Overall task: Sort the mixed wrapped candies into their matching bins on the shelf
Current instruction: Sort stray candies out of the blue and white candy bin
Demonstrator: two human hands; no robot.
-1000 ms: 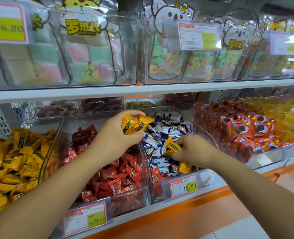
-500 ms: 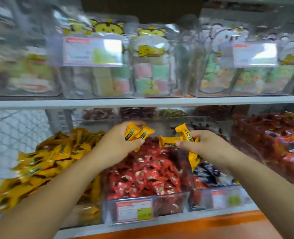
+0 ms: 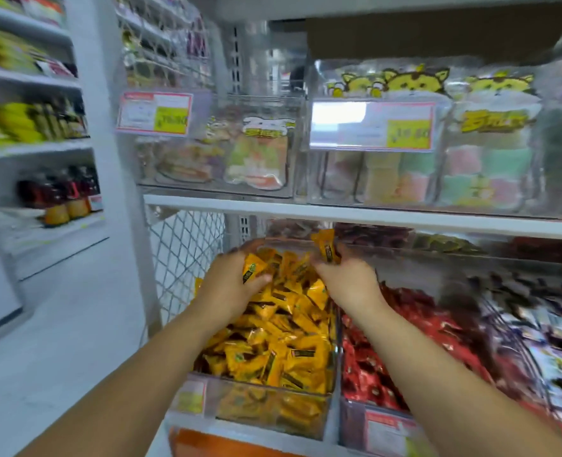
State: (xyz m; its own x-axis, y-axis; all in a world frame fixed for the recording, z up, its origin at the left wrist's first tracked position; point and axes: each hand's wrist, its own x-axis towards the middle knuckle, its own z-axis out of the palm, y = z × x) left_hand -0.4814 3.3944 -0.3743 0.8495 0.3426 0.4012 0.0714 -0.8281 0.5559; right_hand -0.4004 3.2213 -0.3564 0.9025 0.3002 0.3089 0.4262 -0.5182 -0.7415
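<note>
A clear bin [image 3: 319, 420] at the shelf's left end is heaped with yellow wrapped candies [image 3: 286, 341]. Both my hands hover over the back of this heap. My left hand [image 3: 230, 288] grips yellow candies [image 3: 251, 270] between thumb and fingers. My right hand [image 3: 345, 278] holds a yellow candy [image 3: 326, 247] that sticks up above its fingers. To the right stands a bin of red wrapped candies [image 3: 404, 328], and further right a bin of blue and white candies [image 3: 543, 328], which is blurred.
An upper shelf board [image 3: 372, 216] runs just above the hands, carrying clear boxes of bagged sweets [image 3: 470, 166] with price tags. A wire mesh panel [image 3: 180, 258] closes the shelf's left side. Another shelf unit with bottles [image 3: 55, 189] stands at far left across an aisle.
The view and both hands have swung left, from above the red and blue bins to above the yellow bin. Both hands have kept their yellow candies.
</note>
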